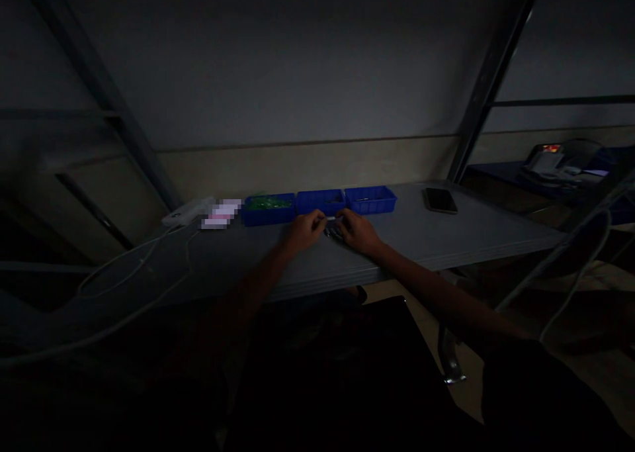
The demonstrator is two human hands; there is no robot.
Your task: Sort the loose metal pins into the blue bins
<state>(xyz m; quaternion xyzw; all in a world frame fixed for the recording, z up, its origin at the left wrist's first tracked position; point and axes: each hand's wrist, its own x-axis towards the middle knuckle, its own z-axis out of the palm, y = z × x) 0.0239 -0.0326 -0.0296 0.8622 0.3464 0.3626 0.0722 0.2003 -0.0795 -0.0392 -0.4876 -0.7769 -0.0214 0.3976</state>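
Observation:
Both hands meet over the table, fingers pinched. My left hand (303, 233) and my right hand (361, 232) grip the two ends of a small, slender, pale piece (331, 218); it is too small and dim to name. Just below it, several small shiny dark parts (333, 232) lie on the table close to my right fingers. Behind my hands stand three blue bins in a row. The left bin (268, 218) holds green, clear-looking plastic material. In the middle bin (308, 194) and the right bin (381, 204) lie a few small thin items.
The grey table (407, 237) runs along a wall. On its right rests a dark phone (440, 200). A white power strip (186, 212) with cables lies at the left, beside a blurred-out paper (221, 214). Metal frame posts (479, 88) flank the table. The scene is dark.

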